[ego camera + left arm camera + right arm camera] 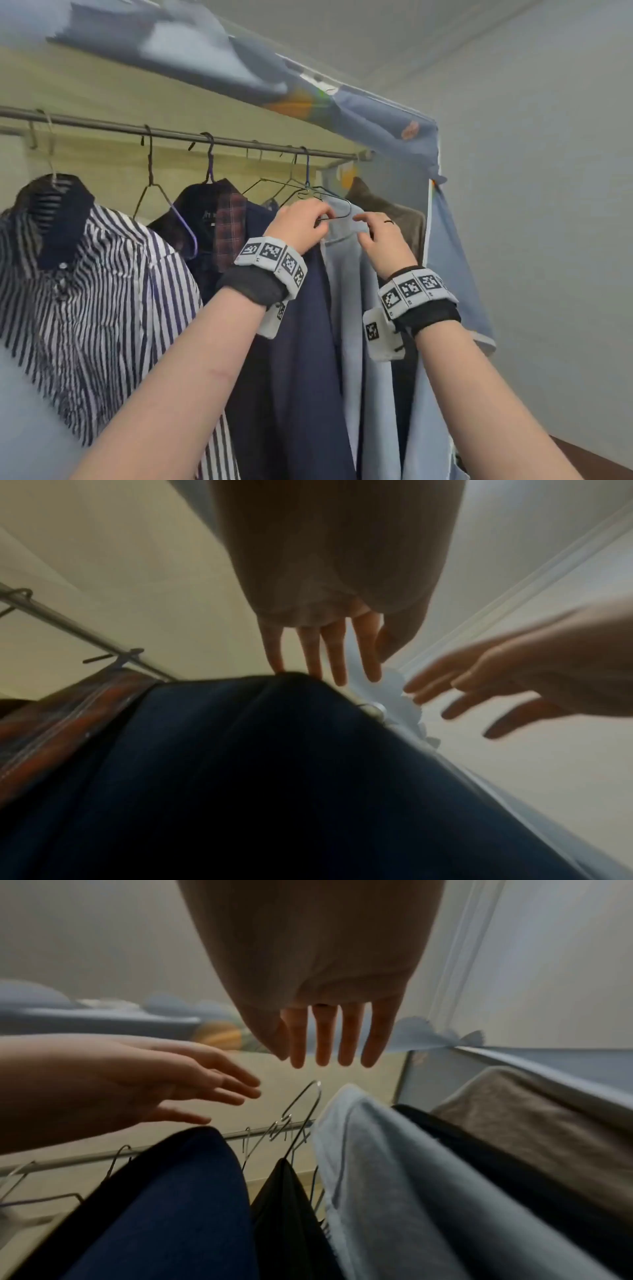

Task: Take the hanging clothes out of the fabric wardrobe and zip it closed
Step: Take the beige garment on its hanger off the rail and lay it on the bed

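Clothes: five garments hang from the rail [191, 135] inside the wardrobe [383, 113], whose blue front flap is rolled up over the top.
Pale blue shirt [346, 274]: near the rail's right end, on a thin wire hanger [337, 205]; smooth cloth, collar standing just below the rail.
Navy garment [291, 359]: just left of the pale shirt, touching it, dark and plain.
Plaid-lined jacket [226, 226]: left of the navy one, red check lining showing at the collar.
Striped shirt [89, 294]: towards the rail's left end, white with dark stripes, dark collar.
Brown garment [394, 212]: at the rail's right end, behind the pale shirt.
Left hand [301, 222]: at the pale shirt's collar, fingers on the hanger wire; wrist views show them nearly straight, so a grasp cannot be told.
Right hand [383, 236]: at the collar's right side, fingers extended and loose, a ring on one.
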Demonstrator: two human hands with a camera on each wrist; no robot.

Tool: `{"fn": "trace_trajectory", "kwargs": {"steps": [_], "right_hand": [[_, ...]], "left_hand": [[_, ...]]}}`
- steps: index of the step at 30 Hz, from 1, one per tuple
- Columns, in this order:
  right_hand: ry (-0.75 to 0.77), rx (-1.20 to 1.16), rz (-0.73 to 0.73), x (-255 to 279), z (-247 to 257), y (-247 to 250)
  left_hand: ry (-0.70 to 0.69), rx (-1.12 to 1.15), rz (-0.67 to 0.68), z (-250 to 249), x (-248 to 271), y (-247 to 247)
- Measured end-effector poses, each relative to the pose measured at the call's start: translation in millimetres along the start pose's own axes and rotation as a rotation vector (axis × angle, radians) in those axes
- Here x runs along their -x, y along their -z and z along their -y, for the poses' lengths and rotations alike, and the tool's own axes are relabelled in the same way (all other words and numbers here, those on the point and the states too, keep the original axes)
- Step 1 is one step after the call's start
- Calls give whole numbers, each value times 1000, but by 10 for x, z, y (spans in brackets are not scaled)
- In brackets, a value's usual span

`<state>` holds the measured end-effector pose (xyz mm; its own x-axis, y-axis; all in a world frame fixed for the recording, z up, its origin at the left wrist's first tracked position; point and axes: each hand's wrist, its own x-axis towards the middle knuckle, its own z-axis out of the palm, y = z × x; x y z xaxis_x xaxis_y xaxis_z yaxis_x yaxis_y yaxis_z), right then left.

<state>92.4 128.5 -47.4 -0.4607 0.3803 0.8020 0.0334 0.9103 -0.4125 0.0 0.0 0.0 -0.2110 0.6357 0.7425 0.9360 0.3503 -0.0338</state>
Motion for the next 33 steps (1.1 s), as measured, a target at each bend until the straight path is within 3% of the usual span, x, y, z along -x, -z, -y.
{"fn": "trace_trajectory", "kwargs": {"steps": [7, 11, 15, 20, 24, 28, 31, 33], "right_hand": [[-15, 193, -53, -580, 37, -177], [-30, 111, 63, -804, -228, -360], [21, 115, 40, -863, -504, -360], [18, 132, 41, -898, -702, -278], [98, -101, 45, -690, -544, -408], [76, -461, 110, -423, -309, -572], [84, -752, 207, -279, -113, -714], [75, -877, 236, -250, -91, -756]], "left_hand": [[37, -112, 71, 385, -165, -202], [29, -179, 75, 447, -221, -361], [71, -229, 135, 499, -293, -504], [77, -259, 46, 652, -291, -610], [126, -208, 32, 749, -223, -731], [50, -90, -212, 595, -175, -719], [-70, -37, -145, 439, -330, -668], [-79, -69, -99, 410, -450, -640]]}}
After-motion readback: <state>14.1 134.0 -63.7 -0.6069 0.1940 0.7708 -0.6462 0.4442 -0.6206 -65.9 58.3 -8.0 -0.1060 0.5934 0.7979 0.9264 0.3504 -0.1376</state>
